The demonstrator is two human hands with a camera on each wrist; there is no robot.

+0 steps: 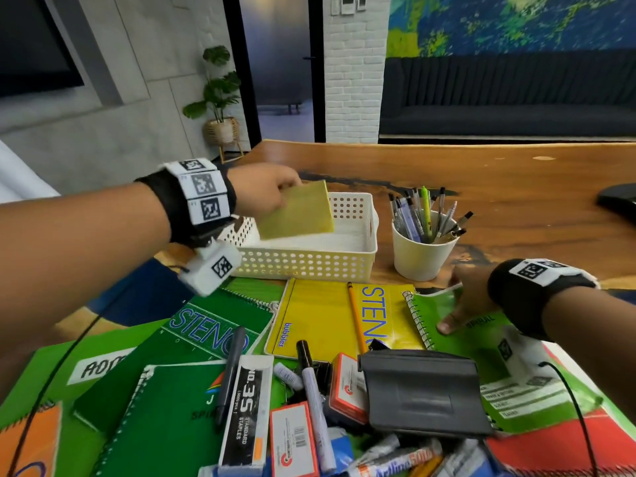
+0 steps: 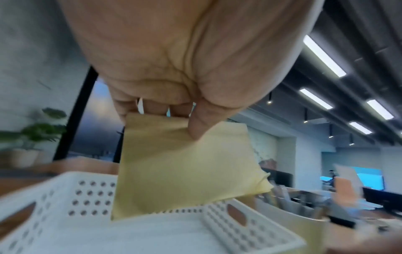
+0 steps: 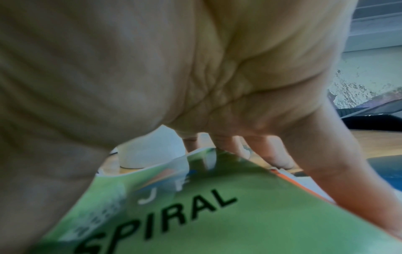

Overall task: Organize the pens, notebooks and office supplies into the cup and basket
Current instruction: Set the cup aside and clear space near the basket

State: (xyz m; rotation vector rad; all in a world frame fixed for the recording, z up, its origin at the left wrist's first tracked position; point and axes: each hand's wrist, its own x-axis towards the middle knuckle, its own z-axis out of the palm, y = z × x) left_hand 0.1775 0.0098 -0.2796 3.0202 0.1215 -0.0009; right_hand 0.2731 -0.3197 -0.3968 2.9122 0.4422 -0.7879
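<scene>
My left hand (image 1: 275, 194) pinches a yellow sticky-note pad (image 1: 296, 211) by its upper edge and holds it tilted over the white perforated basket (image 1: 309, 263). In the left wrist view the pad (image 2: 180, 168) hangs from thumb and fingers (image 2: 195, 130) with its lower corner inside the basket (image 2: 54, 197). The basket floor looks bare. A white cup (image 1: 420, 256) to its right holds several pens (image 1: 423, 215). My right hand (image 1: 461, 304) grips the far corner of a green spiral notebook (image 1: 481, 342): thumb on the cover (image 3: 239, 214), fingers (image 3: 272, 154) curled over the raised edge.
The near table is heaped with a yellow steno pad (image 1: 320, 315) with a pencil (image 1: 356, 318) on it, green notebooks (image 1: 213, 325), a staples box (image 1: 246, 407), markers (image 1: 316, 401) and a grey case (image 1: 423, 390). A black object (image 1: 619, 201) sits at the far right.
</scene>
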